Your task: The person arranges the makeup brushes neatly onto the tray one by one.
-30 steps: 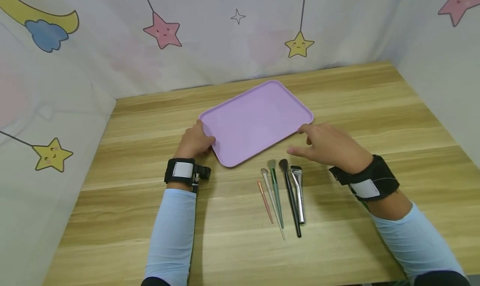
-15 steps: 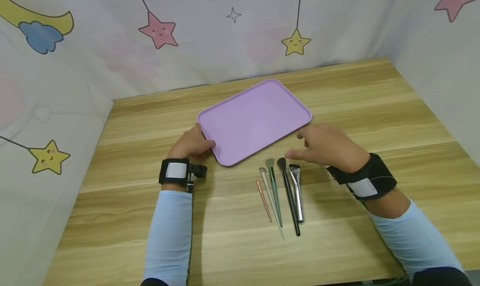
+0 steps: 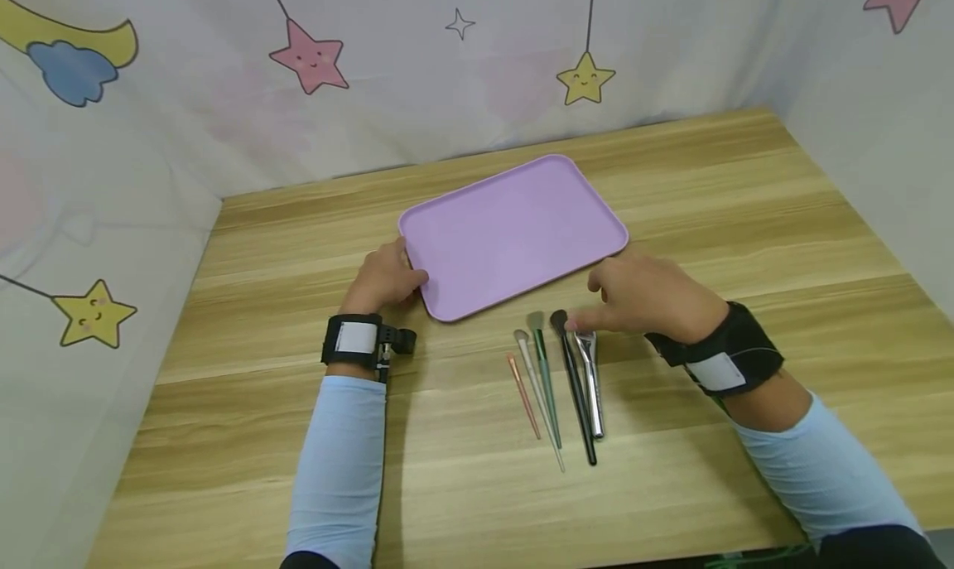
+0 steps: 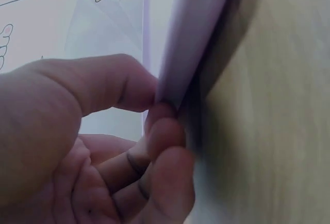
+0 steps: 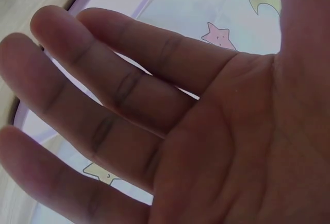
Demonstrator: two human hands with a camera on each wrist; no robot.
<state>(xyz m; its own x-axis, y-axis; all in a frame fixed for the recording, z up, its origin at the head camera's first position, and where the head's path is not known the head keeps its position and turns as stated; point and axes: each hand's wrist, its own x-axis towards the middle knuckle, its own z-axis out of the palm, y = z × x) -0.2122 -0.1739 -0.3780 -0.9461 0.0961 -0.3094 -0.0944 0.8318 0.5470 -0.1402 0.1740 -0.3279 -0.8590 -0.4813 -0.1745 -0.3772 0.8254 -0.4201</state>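
A lilac rectangular tray lies at a slant on the wooden table. My left hand pinches its left edge; in the left wrist view the thumb meets the tray's rim with fingertips just under it. My right hand is by the tray's front right corner, palm down, fingers loosely extended and holding nothing. Its thumb overlaps the tops of a black-handled makeup brush and a silver flat makeup brush. Left of these lie a green makeup brush, a pale slim one and a short pink one.
The wooden table meets a white fabric backdrop printed with stars and a moon, at the back and both sides. The brushes lie side by side in front of the tray, between the two arms.
The tray has turned slightly, its right end coming nearer and its front edge less slanted, with my left hand on it. My right thumb has moved over the brush tops.
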